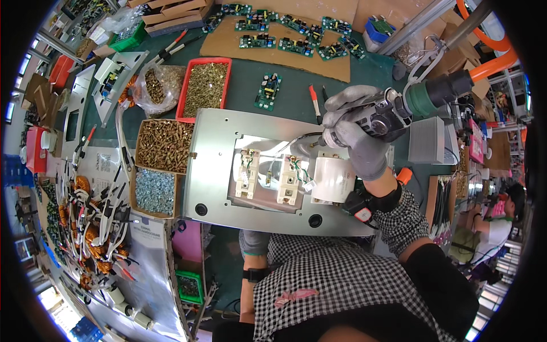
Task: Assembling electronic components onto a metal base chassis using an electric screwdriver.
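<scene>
Driving a screw into the grey metal panel (216, 171) on the green bench.
Left hand (253, 242) lies low under the panel edge, grip not visible; gloved right hand (356, 134) is clenched around the power screwdriver (399, 108), tip down beside the white cylinder (333, 179).

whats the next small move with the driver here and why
Probably press the driver straight down. The right hand holds it in a gloved grip, tip at the top edge of the white part on the metal panel. The left hand is below the panel, mostly hidden.
</scene>
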Demonstrator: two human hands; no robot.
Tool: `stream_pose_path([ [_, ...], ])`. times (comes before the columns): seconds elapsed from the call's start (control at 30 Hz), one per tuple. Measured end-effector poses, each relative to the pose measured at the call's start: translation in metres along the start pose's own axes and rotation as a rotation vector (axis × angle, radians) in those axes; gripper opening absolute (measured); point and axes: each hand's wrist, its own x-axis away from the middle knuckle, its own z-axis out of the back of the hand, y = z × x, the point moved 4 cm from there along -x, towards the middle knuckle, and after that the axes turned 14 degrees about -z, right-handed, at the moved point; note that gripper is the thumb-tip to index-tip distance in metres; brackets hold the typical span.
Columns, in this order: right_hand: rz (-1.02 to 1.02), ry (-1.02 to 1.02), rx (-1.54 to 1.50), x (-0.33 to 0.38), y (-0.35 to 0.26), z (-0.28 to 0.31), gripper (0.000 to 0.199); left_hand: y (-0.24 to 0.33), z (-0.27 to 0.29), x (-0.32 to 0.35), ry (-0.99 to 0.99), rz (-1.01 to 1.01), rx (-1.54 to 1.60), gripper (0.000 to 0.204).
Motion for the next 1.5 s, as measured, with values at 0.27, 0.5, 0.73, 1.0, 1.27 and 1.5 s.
stream_pose_path([
  [0.27,0.036,0.022,0.064,-0.003,0.003,-0.009,0.034,0.008,0.005,-0.013,-0.045,0.008,-0.021,0.013],
  [0.5,0.044,0.057,0.072,-0.004,0.005,-0.015,0.028,0.005,0.004,-0.01,0.039,-0.074,-0.073,0.01],
  [0.73,0.069,-0.056,0.04,0.0,-0.027,-0.022,0.036,0.007,0.037,-0.023,-0.291,-0.253,-0.027,0.015],
  [1.0,0.212,-0.494,-0.137,0.032,-0.069,-0.055,0.048,0.051,0.193,-0.098,0.431,0.263,-0.069,0.018],
  [1.27,0.151,-0.545,-0.099,0.058,-0.058,-0.087,0.047,0.044,0.159,-0.218,-0.126,-0.333,-0.661,0.023],
  [1.5,0.197,-0.59,-0.109,0.059,-0.057,-0.096,0.045,0.077,0.145,-0.169,0.002,0.185,0.535,0.023],
])
